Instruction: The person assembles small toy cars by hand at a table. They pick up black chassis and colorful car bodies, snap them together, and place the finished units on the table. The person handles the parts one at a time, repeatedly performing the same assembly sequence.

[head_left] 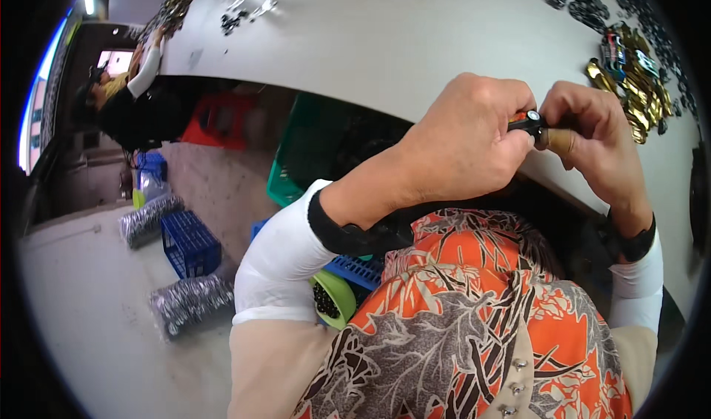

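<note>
Both of my hands are raised together over the table's near edge. My left hand is closed in a pinch around a small black piece. That piece shows an orange patch and a round, wheel-like disc with a pale centre; its exact kind is too small to tell. From the other side, the fingertips of my right hand press against its right end. A tan cover wraps one right fingertip. Beyond my right hand lies a heap of shiny gold pieces, with a few dark, coloured ones among them.
Black pieces lie along the white table's far side. A clear bag lies near small black bits. Below are a green crate, a lime bowl, a blue crate and filled bags. Another person sits at left.
</note>
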A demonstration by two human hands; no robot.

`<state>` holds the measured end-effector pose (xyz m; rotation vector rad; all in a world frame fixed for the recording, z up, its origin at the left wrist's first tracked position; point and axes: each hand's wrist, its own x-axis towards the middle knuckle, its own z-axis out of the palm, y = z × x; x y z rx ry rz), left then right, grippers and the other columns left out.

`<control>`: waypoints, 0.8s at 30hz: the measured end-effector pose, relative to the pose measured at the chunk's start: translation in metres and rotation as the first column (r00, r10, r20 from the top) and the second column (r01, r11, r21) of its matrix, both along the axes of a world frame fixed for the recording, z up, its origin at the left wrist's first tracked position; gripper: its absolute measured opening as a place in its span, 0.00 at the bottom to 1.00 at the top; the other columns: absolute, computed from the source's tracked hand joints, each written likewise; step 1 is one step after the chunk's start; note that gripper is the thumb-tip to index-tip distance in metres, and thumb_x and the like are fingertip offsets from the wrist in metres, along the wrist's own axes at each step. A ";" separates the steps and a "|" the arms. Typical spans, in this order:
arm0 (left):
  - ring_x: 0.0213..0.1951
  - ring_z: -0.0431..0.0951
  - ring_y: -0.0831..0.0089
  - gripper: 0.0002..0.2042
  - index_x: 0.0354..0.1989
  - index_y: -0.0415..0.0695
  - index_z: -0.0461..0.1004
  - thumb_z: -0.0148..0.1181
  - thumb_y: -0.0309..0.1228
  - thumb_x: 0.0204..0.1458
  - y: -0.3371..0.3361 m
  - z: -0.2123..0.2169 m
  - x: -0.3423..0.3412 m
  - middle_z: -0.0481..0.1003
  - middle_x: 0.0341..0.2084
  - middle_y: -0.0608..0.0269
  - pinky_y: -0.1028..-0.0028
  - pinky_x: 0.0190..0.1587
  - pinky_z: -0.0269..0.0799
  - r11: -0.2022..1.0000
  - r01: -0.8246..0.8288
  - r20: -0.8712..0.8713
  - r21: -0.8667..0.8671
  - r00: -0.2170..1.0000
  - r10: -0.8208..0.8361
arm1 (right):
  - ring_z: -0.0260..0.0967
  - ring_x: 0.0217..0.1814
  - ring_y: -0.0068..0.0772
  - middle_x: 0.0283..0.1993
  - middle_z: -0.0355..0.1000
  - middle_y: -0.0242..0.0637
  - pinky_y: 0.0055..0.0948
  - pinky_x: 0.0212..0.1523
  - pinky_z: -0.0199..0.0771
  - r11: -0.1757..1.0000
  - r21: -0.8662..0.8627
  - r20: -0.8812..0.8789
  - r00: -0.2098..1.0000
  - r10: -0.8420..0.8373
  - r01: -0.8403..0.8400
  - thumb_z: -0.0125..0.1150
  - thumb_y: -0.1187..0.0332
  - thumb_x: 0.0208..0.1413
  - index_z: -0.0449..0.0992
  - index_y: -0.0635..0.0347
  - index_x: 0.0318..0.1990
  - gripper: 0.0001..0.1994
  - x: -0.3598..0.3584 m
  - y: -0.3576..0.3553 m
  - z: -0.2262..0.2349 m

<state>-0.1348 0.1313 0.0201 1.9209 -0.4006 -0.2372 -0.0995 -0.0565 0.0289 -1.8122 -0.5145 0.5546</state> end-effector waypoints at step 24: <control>0.35 0.76 0.75 0.10 0.40 0.30 0.73 0.54 0.19 0.48 0.124 -0.050 -0.054 0.76 0.31 0.55 0.79 0.38 0.73 0.727 -0.637 -0.055 -0.256 0.760 0.647 | 0.70 0.38 0.28 0.37 0.75 0.40 0.24 0.41 0.69 0.931 0.013 0.520 0.792 -0.319 0.366 0.58 0.84 0.38 0.71 0.68 0.23 0.03 0.027 -0.089 -0.003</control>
